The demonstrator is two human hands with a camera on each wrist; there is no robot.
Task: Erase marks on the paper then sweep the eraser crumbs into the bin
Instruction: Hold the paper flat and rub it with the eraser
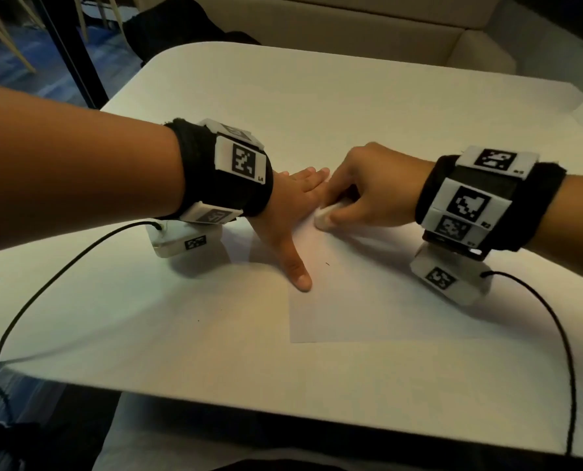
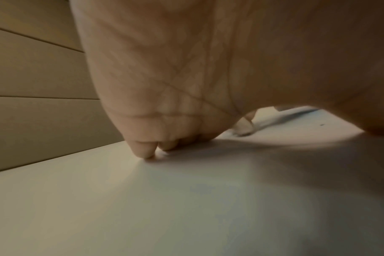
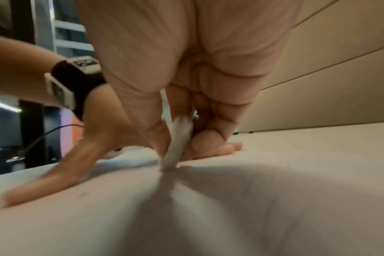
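A white sheet of paper point(image 1: 368, 294) lies on the white table point(image 1: 215, 107). My left hand point(image 1: 293, 212) lies flat on the paper's left part, fingers straight and thumb spread toward me, pressing it down. My right hand point(image 1: 361, 195) pinches a small white eraser point(image 1: 326, 217) between thumb and fingers, its lower end touching the paper beside the left fingers. In the right wrist view the eraser point(image 3: 178, 147) stands on edge on the paper point(image 3: 230, 207). One tiny dark mark point(image 1: 327, 264) shows on the sheet near my left thumb. No bin is in view.
Black cables point(image 1: 38, 287) trail from both wrist cameras across the table to its near edge. A beige upholstered bench point(image 1: 368, 32) runs behind the table. A dark post point(image 1: 79, 56) stands at the far left. My lap shows below the near edge.
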